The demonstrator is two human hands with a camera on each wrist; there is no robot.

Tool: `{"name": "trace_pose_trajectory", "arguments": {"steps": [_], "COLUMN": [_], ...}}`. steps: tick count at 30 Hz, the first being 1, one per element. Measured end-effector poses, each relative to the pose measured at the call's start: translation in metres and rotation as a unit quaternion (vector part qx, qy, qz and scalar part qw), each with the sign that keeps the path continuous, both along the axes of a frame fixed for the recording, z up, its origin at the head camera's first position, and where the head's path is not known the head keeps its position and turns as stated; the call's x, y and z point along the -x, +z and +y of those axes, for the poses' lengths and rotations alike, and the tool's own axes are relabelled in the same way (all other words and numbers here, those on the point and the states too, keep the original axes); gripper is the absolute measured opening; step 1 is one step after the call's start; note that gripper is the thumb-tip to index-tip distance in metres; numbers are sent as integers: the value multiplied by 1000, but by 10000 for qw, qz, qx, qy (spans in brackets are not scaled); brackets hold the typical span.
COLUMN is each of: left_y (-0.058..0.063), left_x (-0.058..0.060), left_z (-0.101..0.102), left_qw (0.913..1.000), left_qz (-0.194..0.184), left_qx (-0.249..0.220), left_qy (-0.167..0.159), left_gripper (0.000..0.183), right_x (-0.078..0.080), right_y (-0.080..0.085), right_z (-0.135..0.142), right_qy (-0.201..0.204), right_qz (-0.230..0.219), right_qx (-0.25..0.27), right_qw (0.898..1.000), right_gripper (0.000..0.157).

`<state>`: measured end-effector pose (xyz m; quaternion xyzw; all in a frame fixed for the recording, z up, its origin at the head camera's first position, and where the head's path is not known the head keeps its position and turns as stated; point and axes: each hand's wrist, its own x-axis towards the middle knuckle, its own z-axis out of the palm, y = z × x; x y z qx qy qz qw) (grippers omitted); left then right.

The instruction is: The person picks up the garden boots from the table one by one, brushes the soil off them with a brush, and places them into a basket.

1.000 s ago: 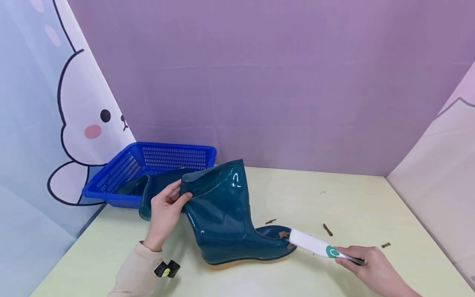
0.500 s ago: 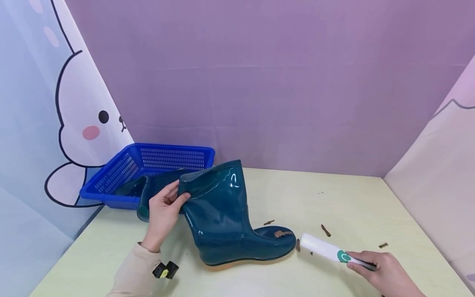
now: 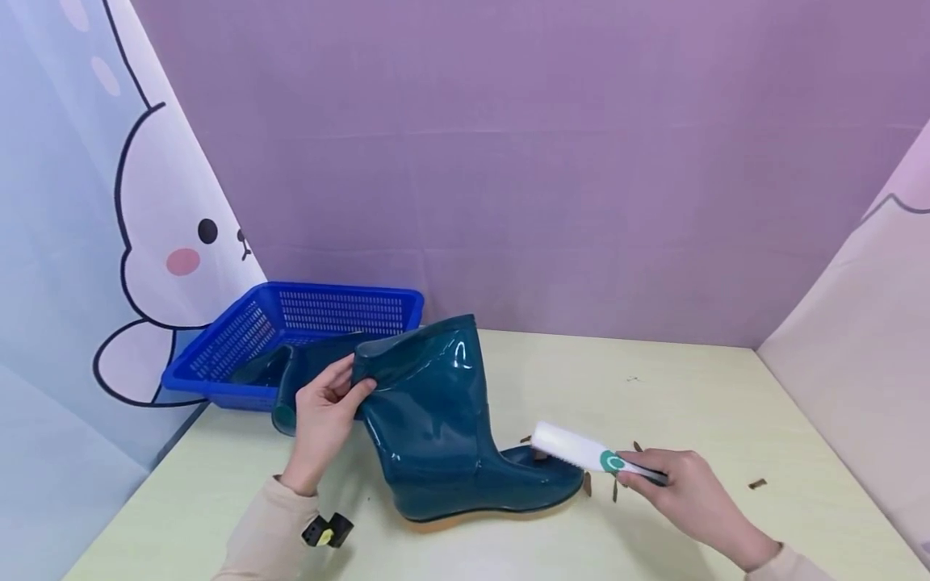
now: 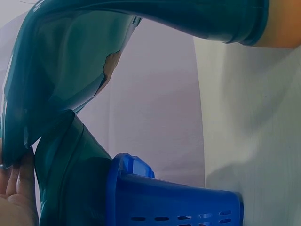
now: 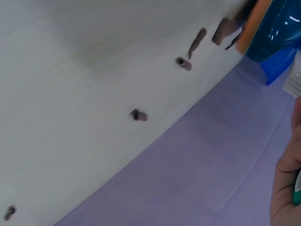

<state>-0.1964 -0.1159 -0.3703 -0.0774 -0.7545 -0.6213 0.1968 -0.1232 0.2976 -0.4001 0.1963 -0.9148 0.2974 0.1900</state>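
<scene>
A dark teal rubber boot (image 3: 436, 420) stands on the table, toe to the right. My left hand (image 3: 324, 415) pinches the top edge of its shaft, thumb on the near side. In my right hand (image 3: 686, 488) is a white brush (image 3: 570, 444) with a green mark and a dark handle end. The brush head lies over the boot's toe and partly hides a brown scrap (image 3: 540, 455) there. Another brown patch (image 4: 109, 70) shows on the boot shaft in the left wrist view. The right wrist view catches the boot's toe (image 5: 277, 33) at the top right.
A blue plastic basket (image 3: 349, 307) stands at the back left, with a second teal boot (image 3: 286, 387) leaning out over its front rim. Several brown scraps, such as one by the toe tip (image 3: 588, 484) and one farther right (image 3: 757, 484), lie on the table (image 3: 697, 387). A purple backdrop (image 3: 545, 161) closes the back.
The brush first slid right off the toe, and a brown scrap appeared beside the toe tip. It has since come back left and up over the toe. The left hand and boot stay put.
</scene>
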Motion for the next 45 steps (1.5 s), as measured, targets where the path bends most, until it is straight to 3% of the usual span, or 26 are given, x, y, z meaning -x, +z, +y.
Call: {"name": "trace_pose_trajectory", "arguments": {"steps": [4,11,20,32,38,45], "left_y": [-2,-5,-8,-9,-9,-9], "left_x": [1,1,0,-1,-3,-1], "left_z": [1,1,0,-1,-2,-2], "left_qw": [10000,10000,10000,9999,9998,9999], "left_qz": [18,6,-58,-106,-192,-129], "left_qx": [47,82,24,46,6,26], "left_qy": [3,-10,-63,-28,-75,-60], "left_gripper": [40,39,39,39,39,39], "right_x": [8,9,4,4,11,15], "right_y": [-3,-2,-9,-9,-4,-5], "right_z": [-11,-6,10,22,11,-10], "right_qy": [262,-220,-605,-893,-899,-680], "right_qz": [-13,-193,-309,54,242,-227], "right_qx": [-463,-1133,-814,-830,-692,-527], "right_qw": [9986,9931,9944,9925,9932,9960], "right_gripper": [18,19,17,18,18,17]}}
